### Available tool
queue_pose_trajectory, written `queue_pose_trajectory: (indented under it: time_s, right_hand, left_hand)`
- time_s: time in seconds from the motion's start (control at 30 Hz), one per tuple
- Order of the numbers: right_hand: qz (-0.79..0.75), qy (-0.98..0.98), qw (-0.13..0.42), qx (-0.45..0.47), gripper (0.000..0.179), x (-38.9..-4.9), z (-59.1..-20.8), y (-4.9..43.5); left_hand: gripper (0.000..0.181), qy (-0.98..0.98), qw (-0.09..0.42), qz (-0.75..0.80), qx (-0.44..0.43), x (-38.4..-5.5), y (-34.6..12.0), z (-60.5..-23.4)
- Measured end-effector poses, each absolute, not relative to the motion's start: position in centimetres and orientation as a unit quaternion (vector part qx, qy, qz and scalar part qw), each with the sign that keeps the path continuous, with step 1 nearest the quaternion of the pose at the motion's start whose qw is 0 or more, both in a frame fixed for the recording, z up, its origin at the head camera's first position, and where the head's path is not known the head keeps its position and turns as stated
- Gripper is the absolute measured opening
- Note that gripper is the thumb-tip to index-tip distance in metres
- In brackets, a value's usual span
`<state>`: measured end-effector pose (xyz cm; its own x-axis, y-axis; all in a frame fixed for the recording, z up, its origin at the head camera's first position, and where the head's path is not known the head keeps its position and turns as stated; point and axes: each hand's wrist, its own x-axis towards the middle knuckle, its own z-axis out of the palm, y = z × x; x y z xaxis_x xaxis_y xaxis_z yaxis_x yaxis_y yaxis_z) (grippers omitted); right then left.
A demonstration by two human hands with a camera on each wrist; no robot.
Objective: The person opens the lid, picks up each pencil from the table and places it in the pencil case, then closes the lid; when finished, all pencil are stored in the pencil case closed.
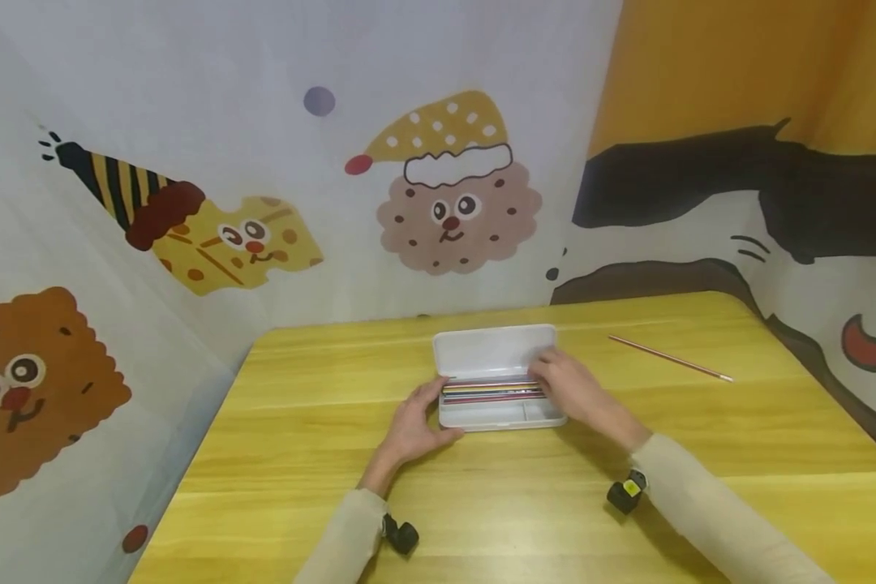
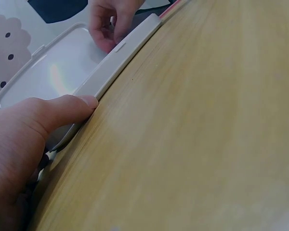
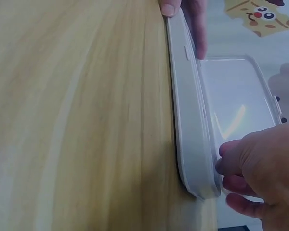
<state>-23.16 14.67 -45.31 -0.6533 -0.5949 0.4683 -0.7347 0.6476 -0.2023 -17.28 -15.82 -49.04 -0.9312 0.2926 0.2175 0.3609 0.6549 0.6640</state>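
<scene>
A white pencil case (image 1: 482,415) lies with its lid (image 1: 492,353) raised at the back. Several coloured pencils (image 1: 485,392) lie lengthwise inside, behind a shallow front compartment. My left hand (image 1: 414,426) grips the left end of the case, thumb (image 2: 70,109) on the front wall and fingers around the side. At the right end, my right hand (image 1: 573,389) reaches in over the pencils with bent fingers (image 3: 236,161), thumb and fingertips close together inside the rim. I cannot tell whether a pencil is between them. The pencils' right ends are hidden behind this hand.
A single reddish pencil (image 1: 667,358) with a white end lies on the wooden table (image 1: 321,487), right of the case. Behind the table hangs a cloth (image 1: 263,49) printed with cartoon food. A small black camera is on each wrist.
</scene>
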Motion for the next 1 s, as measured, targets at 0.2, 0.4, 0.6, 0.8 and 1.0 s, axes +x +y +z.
queue_pose_trajectory:
  time_s: [0.2,0.4,0.6,0.8,1.0]
  right_hand:
    - [0.199,-0.896,0.214,0.333,0.017,-23.1,-44.8,17.0]
    - [0.202,-0.907,0.254,0.268,0.016,-23.3,-44.5,23.4]
    - [0.191,-0.943,0.219,0.165,0.02,-22.9,-46.2,30.2]
    - [0.176,-0.961,0.191,0.091,0.029,-22.6,-47.2,34.2]
    - [0.177,-0.973,0.136,0.066,0.033,-22.5,-46.9,35.5]
  left_hand:
    - [0.093,-0.911,0.048,-0.368,-0.181,-17.4,-15.8,-49.0]
    - [0.093,-0.91,0.052,-0.364,-0.19,-17.5,-15.8,-49.1]
    - [0.094,-0.911,0.047,-0.363,-0.191,-17.5,-15.8,-49.1]
    - [0.093,-0.911,0.051,-0.361,-0.193,-17.6,-15.8,-49.2]
    - [0.093,-0.911,0.053,-0.359,-0.194,-17.6,-15.9,-49.2]
